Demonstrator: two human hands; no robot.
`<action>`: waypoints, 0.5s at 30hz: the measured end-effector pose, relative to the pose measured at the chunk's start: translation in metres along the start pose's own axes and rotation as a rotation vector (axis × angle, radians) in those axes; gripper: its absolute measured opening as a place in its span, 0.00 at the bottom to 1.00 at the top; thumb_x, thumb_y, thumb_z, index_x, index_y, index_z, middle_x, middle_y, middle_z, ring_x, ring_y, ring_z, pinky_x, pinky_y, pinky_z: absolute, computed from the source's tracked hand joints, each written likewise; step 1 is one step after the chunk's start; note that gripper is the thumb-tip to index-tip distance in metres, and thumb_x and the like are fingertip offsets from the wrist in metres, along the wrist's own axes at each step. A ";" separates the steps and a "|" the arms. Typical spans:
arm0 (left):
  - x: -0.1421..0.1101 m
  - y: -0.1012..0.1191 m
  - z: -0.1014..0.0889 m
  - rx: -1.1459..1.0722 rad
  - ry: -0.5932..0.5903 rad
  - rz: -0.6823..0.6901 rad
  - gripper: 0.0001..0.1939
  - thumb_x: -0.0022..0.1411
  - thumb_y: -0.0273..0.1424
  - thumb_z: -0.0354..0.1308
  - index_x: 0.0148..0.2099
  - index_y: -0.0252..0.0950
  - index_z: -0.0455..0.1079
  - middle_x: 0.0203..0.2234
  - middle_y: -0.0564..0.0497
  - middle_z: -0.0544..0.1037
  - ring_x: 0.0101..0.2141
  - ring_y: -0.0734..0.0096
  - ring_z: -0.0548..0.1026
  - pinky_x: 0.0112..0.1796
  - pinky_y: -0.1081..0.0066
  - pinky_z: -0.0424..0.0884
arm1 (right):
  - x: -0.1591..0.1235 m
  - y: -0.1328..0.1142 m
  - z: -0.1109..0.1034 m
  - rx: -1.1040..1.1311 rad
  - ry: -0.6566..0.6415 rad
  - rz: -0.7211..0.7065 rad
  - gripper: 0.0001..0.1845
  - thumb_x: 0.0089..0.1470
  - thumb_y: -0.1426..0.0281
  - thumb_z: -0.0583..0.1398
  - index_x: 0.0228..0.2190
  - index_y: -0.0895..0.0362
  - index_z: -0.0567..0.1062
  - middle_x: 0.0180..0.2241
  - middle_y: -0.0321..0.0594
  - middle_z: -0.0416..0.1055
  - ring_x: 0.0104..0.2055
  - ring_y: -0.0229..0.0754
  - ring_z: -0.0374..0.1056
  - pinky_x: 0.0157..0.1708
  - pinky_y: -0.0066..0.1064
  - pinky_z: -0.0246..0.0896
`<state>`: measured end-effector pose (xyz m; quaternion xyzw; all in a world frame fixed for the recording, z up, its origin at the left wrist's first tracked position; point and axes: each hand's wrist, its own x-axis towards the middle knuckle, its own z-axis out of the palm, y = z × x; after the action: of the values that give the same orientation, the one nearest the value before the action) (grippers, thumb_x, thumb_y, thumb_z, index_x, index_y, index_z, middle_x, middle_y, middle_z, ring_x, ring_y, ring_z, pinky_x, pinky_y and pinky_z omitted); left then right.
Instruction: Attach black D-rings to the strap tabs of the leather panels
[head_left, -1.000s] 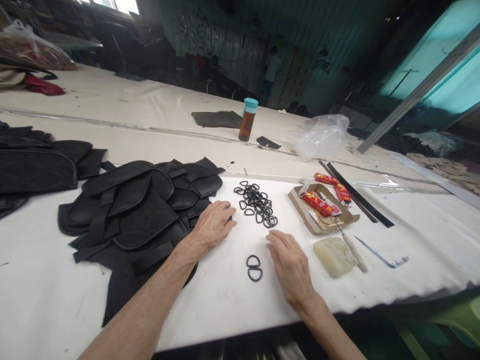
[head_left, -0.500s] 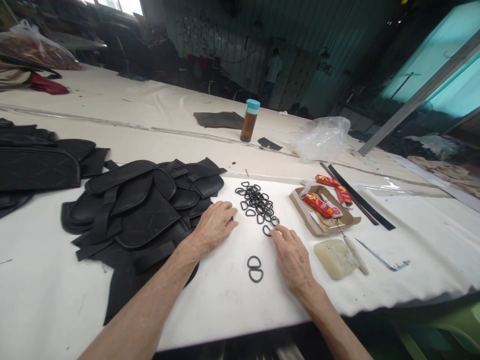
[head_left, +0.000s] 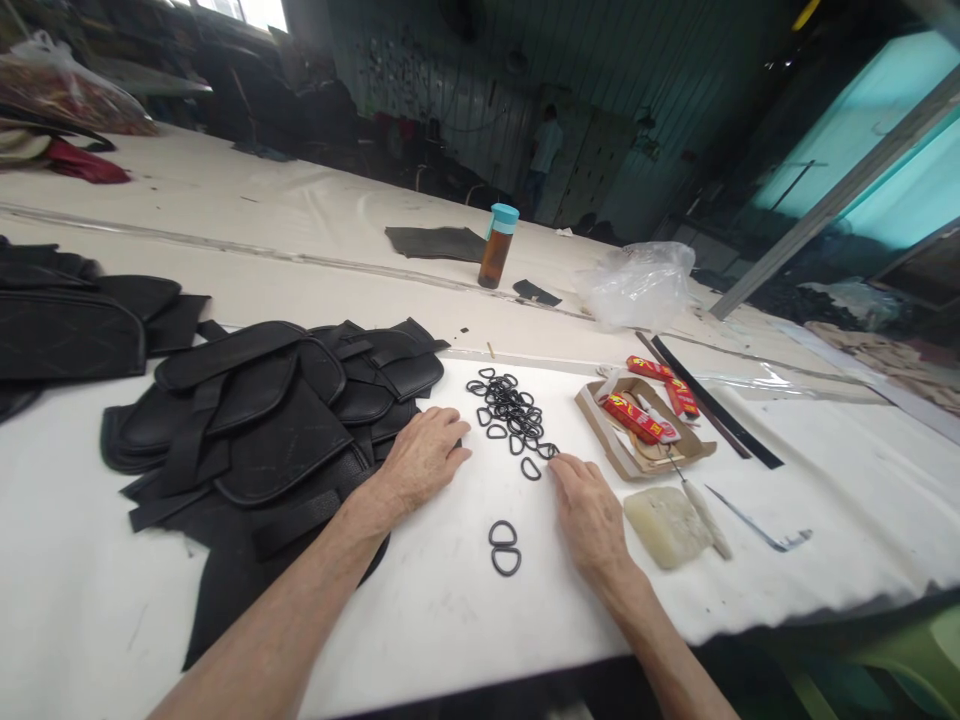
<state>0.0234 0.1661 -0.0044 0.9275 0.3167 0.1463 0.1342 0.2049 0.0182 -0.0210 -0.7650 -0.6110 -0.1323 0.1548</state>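
Observation:
My left hand (head_left: 424,458) lies flat, fingers apart, on the white table beside a pile of black leather bag pieces (head_left: 270,420). My right hand (head_left: 589,510) rests palm down with its fingers stretched toward a heap of black D-rings (head_left: 510,405); its fingertips sit right by one loose D-ring (head_left: 531,468) at the heap's near edge. Two more D-rings (head_left: 504,547) lie together between my hands, nearer the table edge. Neither hand holds anything.
To the right are an open cardboard box with red tubes (head_left: 641,425), a pale wax block (head_left: 664,525), an awl (head_left: 701,500) and a thin metal tool (head_left: 761,530). Farther back stand a brown bottle with a blue cap (head_left: 496,247) and a crumpled plastic bag (head_left: 637,285). A person stands far off (head_left: 544,150).
My right hand has slid forward from beside the two D-rings to the near edge of the heap, and one ring now lies apart there. My left hand has stayed put.

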 end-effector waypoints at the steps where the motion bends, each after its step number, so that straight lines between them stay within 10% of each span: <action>1: 0.000 0.000 0.000 -0.001 0.002 -0.001 0.06 0.58 0.30 0.52 0.37 0.38 0.69 0.39 0.46 0.72 0.43 0.60 0.68 0.44 0.61 0.63 | 0.000 0.001 -0.002 0.001 -0.016 -0.009 0.15 0.55 0.81 0.50 0.34 0.56 0.73 0.39 0.42 0.72 0.37 0.44 0.64 0.35 0.34 0.59; 15: 0.000 -0.001 0.000 -0.003 0.006 0.008 0.06 0.58 0.29 0.51 0.37 0.38 0.69 0.39 0.46 0.72 0.43 0.59 0.68 0.44 0.61 0.63 | 0.002 -0.021 -0.003 0.006 -0.069 -0.064 0.11 0.57 0.76 0.53 0.37 0.55 0.73 0.34 0.44 0.69 0.35 0.45 0.62 0.32 0.34 0.59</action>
<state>0.0233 0.1666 -0.0050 0.9281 0.3133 0.1501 0.1341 0.1847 0.0226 -0.0156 -0.7486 -0.6406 -0.1087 0.1316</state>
